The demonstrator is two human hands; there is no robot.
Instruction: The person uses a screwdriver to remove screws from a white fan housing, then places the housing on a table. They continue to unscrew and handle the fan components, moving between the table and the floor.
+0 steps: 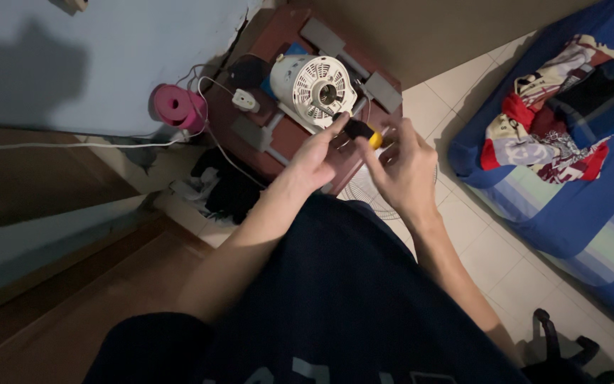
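Screwdriver [359,131] between both hands, touching.

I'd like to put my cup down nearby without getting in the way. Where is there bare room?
Bare tile lies between the person's right arm and the blue mattress. More shows by the stool's far corner. The red stool is crowded: fan motor, grey blades, plug, both hands on the screwdriver.

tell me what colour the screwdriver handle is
Black with a yellow end; the screwdriver handle shows in the head view, gripped by the left hand.
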